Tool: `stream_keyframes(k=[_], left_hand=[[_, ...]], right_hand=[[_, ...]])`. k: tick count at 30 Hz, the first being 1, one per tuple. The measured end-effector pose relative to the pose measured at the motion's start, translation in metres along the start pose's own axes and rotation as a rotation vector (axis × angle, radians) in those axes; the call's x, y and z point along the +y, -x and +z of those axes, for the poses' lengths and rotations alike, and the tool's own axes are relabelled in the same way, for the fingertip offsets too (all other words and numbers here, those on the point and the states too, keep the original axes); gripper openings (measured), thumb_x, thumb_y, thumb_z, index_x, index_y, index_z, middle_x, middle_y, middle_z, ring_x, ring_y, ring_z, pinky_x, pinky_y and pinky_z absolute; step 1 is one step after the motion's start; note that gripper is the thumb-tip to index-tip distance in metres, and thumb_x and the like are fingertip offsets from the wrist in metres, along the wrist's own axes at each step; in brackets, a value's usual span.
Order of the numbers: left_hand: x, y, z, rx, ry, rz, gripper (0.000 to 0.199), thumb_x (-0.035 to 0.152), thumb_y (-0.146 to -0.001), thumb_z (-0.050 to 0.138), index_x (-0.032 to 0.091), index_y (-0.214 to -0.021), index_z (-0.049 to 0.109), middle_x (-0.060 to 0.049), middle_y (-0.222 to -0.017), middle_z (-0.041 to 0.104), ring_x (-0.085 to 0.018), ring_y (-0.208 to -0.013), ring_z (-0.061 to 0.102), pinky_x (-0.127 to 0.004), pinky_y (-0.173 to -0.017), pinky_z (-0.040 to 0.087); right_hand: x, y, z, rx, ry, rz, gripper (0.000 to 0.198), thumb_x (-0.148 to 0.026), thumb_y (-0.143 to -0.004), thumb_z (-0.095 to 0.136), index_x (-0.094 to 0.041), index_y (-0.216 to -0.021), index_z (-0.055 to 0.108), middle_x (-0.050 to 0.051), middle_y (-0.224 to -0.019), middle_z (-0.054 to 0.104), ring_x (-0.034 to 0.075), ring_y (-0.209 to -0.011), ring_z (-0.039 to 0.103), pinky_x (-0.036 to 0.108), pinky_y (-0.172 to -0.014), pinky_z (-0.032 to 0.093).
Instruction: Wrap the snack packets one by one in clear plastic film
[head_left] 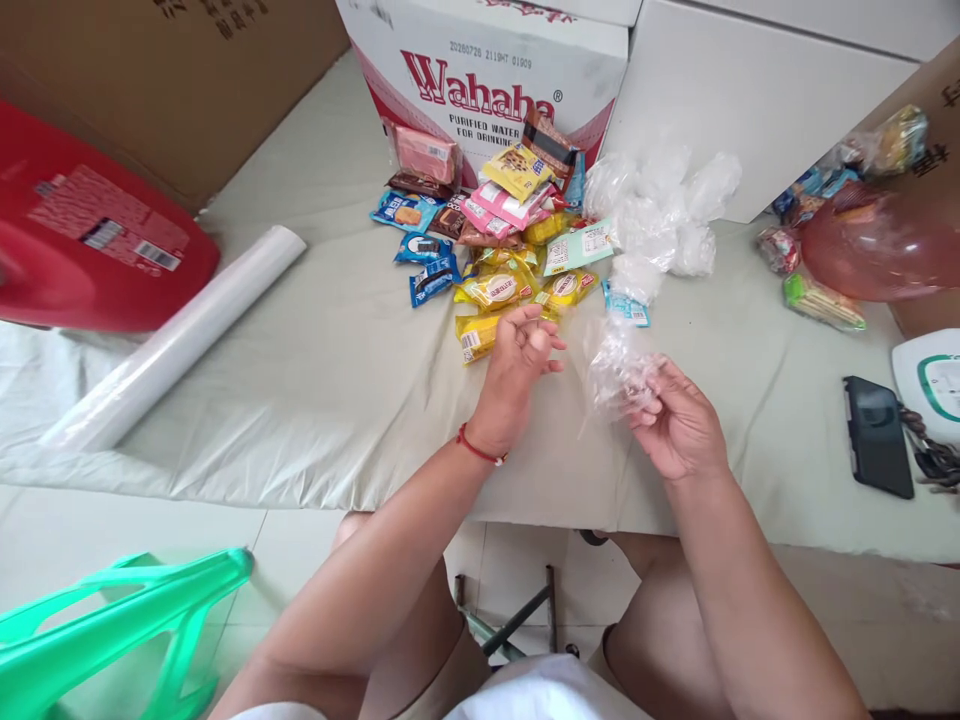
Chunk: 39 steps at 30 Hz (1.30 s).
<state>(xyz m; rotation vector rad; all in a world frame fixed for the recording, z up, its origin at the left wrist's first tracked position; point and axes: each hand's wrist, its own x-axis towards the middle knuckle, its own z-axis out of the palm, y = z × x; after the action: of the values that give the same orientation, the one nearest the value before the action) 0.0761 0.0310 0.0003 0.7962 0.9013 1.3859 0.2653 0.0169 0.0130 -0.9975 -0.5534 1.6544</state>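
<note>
Clear crumpled plastic film [616,368], perhaps a bag, is pinched between the thumb and fingers of my right hand [679,418]. My left hand [517,375], with a red cord bracelet at its wrist, hovers at the near edge of the snack pile. Its fingers are loosely bent and apart, and nothing shows in them. Just behind it lies a yellow snack packet [476,335], partly covered by that hand. More yellow packets [501,288], blue packets [433,280] and a pale green packet [577,248] lie heaped beyond. Crumpled clear bags [649,215] are bunched right of the heap.
A white Wahaha carton [487,60] stands behind the snacks. At left are a plastic film roll [180,335] and a red jug [97,220]. To the right sit a pinkish balloon [877,245], a phone [877,435] and keys [934,455]. A green stool [135,620] stands below left.
</note>
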Motion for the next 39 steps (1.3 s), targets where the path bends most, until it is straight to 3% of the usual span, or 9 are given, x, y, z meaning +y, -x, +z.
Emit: stream_keyframes(k=[4, 7, 10, 15, 18, 21, 25, 31, 39], left_hand=[[-0.013, 0.018, 0.001, -0.181, -0.384, 0.124, 0.100, 0.075, -0.061, 0.082, 0.024, -0.139, 0.045, -0.019, -0.153, 0.042, -0.037, -0.144, 0.041, -0.051, -0.111, 0.043], [-0.021, 0.022, -0.001, -0.086, -0.585, 0.131, 0.073, 0.058, -0.069, 0.085, 0.020, -0.125, 0.059, -0.019, -0.148, 0.049, -0.036, -0.141, 0.043, -0.052, -0.113, 0.039], [-0.021, 0.017, -0.003, 0.039, -0.396, 0.012, 0.025, 0.044, -0.088, 0.067, 0.020, -0.090, 0.064, -0.010, -0.107, 0.069, -0.025, -0.108, 0.064, -0.041, -0.099, 0.048], [-0.008, 0.004, -0.007, 0.226, 0.163, -0.194, 0.020, 0.029, -0.084, 0.069, 0.021, -0.080, 0.051, 0.003, -0.071, 0.057, -0.010, -0.062, 0.058, -0.022, -0.061, 0.047], [-0.003, 0.000, -0.006, 0.350, 0.180, -0.134, 0.023, 0.027, -0.087, 0.070, 0.021, -0.079, 0.049, 0.007, -0.064, 0.046, -0.006, -0.048, 0.038, -0.018, -0.046, 0.031], [-0.007, -0.002, -0.006, 0.448, 0.136, 0.010, 0.030, 0.033, -0.090, 0.072, 0.022, -0.077, 0.047, 0.008, -0.063, 0.039, -0.006, -0.049, 0.033, -0.018, -0.045, 0.027], [-0.015, 0.001, -0.005, 0.386, 0.084, 0.086, 0.034, 0.046, -0.091, 0.071, 0.023, -0.080, 0.049, 0.008, -0.062, 0.039, -0.008, -0.051, 0.036, -0.021, -0.048, 0.031], [-0.016, 0.013, 0.006, 0.218, 0.079, -0.012, 0.035, 0.048, -0.089, 0.073, 0.023, -0.082, 0.050, 0.008, -0.064, 0.042, -0.007, -0.052, 0.036, -0.020, -0.048, 0.031], [0.002, 0.007, 0.000, 0.193, 0.252, -0.274, 0.032, 0.039, -0.081, 0.080, 0.021, -0.081, 0.054, 0.009, -0.061, 0.044, -0.006, -0.045, 0.041, -0.020, -0.045, 0.039]], right_hand=[[-0.001, -0.008, 0.000, -0.008, -0.215, 0.006, 0.035, -0.010, -0.068, 0.086, -0.019, -0.080, 0.054, -0.009, -0.068, 0.051, -0.001, -0.050, 0.046, 0.005, -0.045, 0.044], [-0.001, -0.009, -0.002, -0.032, -0.242, 0.091, 0.034, -0.011, -0.071, 0.085, -0.019, -0.081, 0.054, -0.009, -0.069, 0.053, -0.002, -0.046, 0.044, 0.004, -0.039, 0.042], [-0.005, -0.009, -0.009, -0.054, -0.190, 0.169, 0.029, -0.015, -0.074, 0.083, -0.018, -0.082, 0.055, -0.009, -0.066, 0.054, -0.002, -0.039, 0.036, 0.004, -0.032, 0.036], [-0.013, -0.013, -0.016, -0.079, -0.085, 0.164, 0.022, -0.020, -0.078, 0.082, -0.017, -0.091, 0.064, -0.007, -0.066, 0.056, 0.000, -0.040, 0.041, 0.006, -0.031, 0.035], [-0.006, -0.010, -0.008, -0.005, -0.023, -0.035, 0.036, -0.050, -0.086, 0.076, -0.019, -0.101, 0.068, 0.001, -0.084, 0.068, 0.009, -0.067, 0.065, 0.016, -0.057, 0.060], [0.010, -0.003, 0.006, -0.044, 0.083, -0.101, 0.061, -0.068, -0.079, 0.076, -0.023, -0.118, 0.065, 0.007, -0.108, 0.071, 0.019, -0.102, 0.070, 0.037, -0.092, 0.064], [0.029, 0.004, 0.017, -0.125, 0.366, -0.103, 0.078, -0.051, -0.070, 0.090, -0.031, -0.135, 0.054, 0.009, -0.127, 0.064, 0.023, -0.119, 0.062, 0.044, -0.099, 0.059], [0.048, 0.004, 0.022, -0.184, 0.700, -0.342, 0.050, -0.044, -0.076, 0.087, -0.030, -0.118, 0.063, 0.005, -0.120, 0.062, 0.020, -0.112, 0.060, 0.037, -0.096, 0.056], [0.031, -0.003, 0.012, -0.209, 0.566, -0.244, 0.018, -0.037, -0.087, 0.079, -0.022, -0.083, 0.070, 0.000, -0.084, 0.065, 0.012, -0.075, 0.058, 0.026, -0.072, 0.050]])
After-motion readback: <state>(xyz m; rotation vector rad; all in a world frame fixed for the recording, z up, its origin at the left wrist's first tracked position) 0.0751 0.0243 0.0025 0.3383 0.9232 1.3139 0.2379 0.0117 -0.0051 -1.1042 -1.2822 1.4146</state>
